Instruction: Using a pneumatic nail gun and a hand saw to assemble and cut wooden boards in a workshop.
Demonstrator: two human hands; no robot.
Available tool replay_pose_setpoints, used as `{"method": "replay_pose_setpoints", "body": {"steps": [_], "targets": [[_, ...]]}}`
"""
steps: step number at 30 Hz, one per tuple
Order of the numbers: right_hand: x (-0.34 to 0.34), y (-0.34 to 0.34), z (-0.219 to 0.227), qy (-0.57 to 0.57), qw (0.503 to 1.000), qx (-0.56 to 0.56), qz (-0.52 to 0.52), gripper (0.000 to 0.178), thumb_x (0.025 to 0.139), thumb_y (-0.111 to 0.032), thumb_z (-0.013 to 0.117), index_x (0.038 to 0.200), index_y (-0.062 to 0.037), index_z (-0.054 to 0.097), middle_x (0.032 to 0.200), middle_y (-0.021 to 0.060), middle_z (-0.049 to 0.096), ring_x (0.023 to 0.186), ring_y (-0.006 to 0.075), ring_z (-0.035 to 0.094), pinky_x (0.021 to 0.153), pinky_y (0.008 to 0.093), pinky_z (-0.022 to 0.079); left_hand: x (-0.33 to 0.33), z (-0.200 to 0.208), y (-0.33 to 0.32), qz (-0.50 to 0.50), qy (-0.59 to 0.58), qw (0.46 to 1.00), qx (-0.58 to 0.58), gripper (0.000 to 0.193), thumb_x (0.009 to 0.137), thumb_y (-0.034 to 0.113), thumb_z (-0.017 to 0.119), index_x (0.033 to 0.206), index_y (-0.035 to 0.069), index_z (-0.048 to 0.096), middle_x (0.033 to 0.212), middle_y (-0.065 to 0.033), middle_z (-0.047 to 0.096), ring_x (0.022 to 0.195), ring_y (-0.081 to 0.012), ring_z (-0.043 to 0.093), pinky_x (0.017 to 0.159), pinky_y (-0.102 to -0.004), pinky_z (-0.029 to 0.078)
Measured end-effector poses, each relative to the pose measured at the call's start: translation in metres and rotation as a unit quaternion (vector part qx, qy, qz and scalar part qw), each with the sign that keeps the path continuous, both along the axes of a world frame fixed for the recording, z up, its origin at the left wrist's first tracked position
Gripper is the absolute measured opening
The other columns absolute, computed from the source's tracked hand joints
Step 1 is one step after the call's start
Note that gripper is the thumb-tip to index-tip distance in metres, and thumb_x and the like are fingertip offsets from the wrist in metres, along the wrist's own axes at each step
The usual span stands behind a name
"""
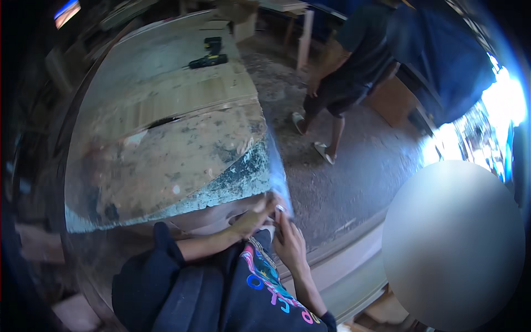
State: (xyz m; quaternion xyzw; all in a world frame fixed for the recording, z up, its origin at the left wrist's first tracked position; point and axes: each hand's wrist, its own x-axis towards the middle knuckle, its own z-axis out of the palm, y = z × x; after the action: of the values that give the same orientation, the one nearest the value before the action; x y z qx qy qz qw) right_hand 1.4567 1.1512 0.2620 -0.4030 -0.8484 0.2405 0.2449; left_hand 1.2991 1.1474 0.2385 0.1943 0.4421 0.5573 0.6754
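My left hand (255,219) and my right hand (290,242) meet close in front of my body, just off the near right corner of a worn wooden workbench (182,160). The fingers of both are bent in and pinched together. A small whitish piece (280,208) shows at the fingertips, too small to name. What else the fingers hold, if anything, is hidden. Neither hand rests on the bench top.
A black cordless drill (213,55) lies at the bench's far end, on a pale wooden board (166,102). Another person (354,61) stands on the floor to the right. Long boards (343,276) lie at my lower right. A blurred oval covers that corner.
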Motion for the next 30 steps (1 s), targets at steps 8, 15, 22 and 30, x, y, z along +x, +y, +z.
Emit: {"method": "replay_pose_setpoints", "body": {"steps": [8,15,22,30], "targets": [[-0.087,0.213,0.001,0.003,0.944,0.044,0.326,0.065,0.08,-0.023,0.068,0.137,-0.0082,0.042,0.123,0.0197,0.051,0.113,0.0357,0.05,0.094,0.0406,0.041,-0.133,-0.03,0.114,0.503,0.089,0.859,0.029,0.031,0.097,0.035,0.047,0.106,0.006,0.05,0.084,-0.0091,0.06,0.072,-0.0221,0.065,0.055,-0.0356,0.055],[0.114,0.489,-0.245,-0.146,0.932,-0.325,-0.065,0.041,0.09,-0.026,0.057,0.126,-0.0061,0.054,0.117,0.02,0.06,0.107,0.0284,0.059,0.089,0.039,0.047,-0.299,-0.057,0.2,0.512,0.13,0.849,-0.026,0.033,0.092,0.043,0.056,0.088,0.011,0.05,0.067,-0.0062,0.055,0.049,-0.0204,0.057,0.04,-0.0343,0.046],[0.412,0.611,-0.36,-0.578,0.796,-0.18,0.013,0.027,0.088,-0.026,0.047,0.098,-0.0101,0.066,0.092,0.0146,0.064,0.094,0.0297,0.058,0.077,0.0445,0.046,-0.43,-0.139,0.14,0.474,0.609,0.587,-0.247,0.04,0.092,0.016,0.056,0.129,0.002,0.048,0.12,-0.0187,0.055,0.11,-0.0261,0.055,0.095,-0.0345,0.044],[0.213,0.798,-0.392,-0.446,0.889,-0.075,0.069,0.031,0.091,-0.031,0.046,0.104,-0.0072,0.061,0.093,0.0155,0.064,0.089,0.0311,0.059,0.076,0.0433,0.048,-0.353,-0.02,0.365,0.505,0.653,0.556,-0.099,0.035,0.093,0.01,0.051,0.127,0.001,0.05,0.128,-0.0162,0.053,0.117,-0.0244,0.05,0.101,-0.035,0.039]]}}
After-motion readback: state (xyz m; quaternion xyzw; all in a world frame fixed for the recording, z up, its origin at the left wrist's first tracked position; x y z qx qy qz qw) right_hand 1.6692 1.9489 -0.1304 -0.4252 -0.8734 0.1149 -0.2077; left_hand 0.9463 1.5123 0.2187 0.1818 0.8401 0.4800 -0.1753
